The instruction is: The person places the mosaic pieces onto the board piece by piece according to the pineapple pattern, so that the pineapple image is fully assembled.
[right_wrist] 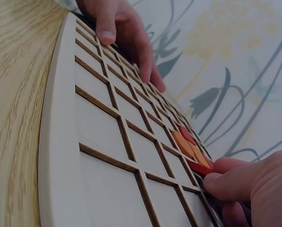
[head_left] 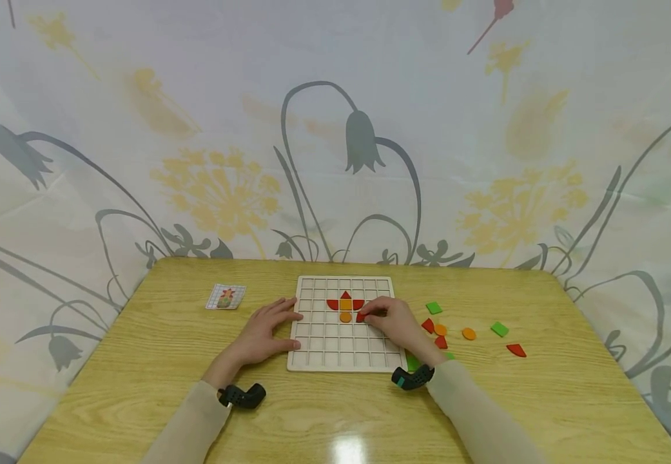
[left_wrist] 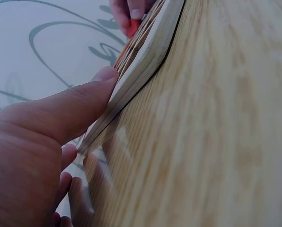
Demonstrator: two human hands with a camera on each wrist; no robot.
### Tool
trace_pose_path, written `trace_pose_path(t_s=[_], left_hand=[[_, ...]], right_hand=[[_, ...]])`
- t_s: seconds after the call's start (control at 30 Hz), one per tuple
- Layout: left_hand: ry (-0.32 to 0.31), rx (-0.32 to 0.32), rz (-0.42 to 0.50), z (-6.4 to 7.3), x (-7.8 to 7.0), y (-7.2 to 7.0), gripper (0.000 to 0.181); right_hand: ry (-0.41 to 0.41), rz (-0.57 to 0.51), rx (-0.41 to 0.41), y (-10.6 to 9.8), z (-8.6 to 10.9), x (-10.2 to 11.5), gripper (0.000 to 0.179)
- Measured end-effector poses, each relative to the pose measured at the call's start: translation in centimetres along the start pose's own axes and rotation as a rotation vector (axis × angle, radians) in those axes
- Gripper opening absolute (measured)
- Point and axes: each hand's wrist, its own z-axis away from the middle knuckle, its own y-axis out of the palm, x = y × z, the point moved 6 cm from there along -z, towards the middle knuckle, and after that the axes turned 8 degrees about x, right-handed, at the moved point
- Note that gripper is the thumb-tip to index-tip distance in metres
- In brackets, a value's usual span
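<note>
A white grid board [head_left: 318, 345] lies on the table. On it are a red triangle [head_left: 345, 295], an orange square [head_left: 345, 305] below that, red quarter-circle pieces [head_left: 332, 303] on either side of the square, and an orange disc [head_left: 345, 317] underneath. My right hand [head_left: 396, 321] pinches another red quarter-circle piece [right_wrist: 200, 167] between thumb and finger, at the cell right of the disc. With fingers spread and relaxed, my left hand [head_left: 261, 335] touches the board's left edge; its thumb [left_wrist: 91, 90] rests on the rim in the left wrist view.
Left of the board lies a small picture card [head_left: 226, 297] with a coloured pattern on a grid. Loose pieces are scattered to the right: green squares [head_left: 499, 329], orange discs [head_left: 469, 334] and red quarter-circles [head_left: 516, 350]. A green piece [head_left: 413, 362] lies beside the board's lower right corner. Patterned fabric [head_left: 335, 212] hangs behind the table.
</note>
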Motion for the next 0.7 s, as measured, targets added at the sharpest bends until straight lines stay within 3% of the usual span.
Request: trace_pose_path(t_s=[0.7], left_hand=[[0.012,-0.005,-0.003,-0.02,-0.05,-0.03,0.052]], right_hand=[[0.096,-0.019,-0.012,0.27,-0.4,0.19,0.014]])
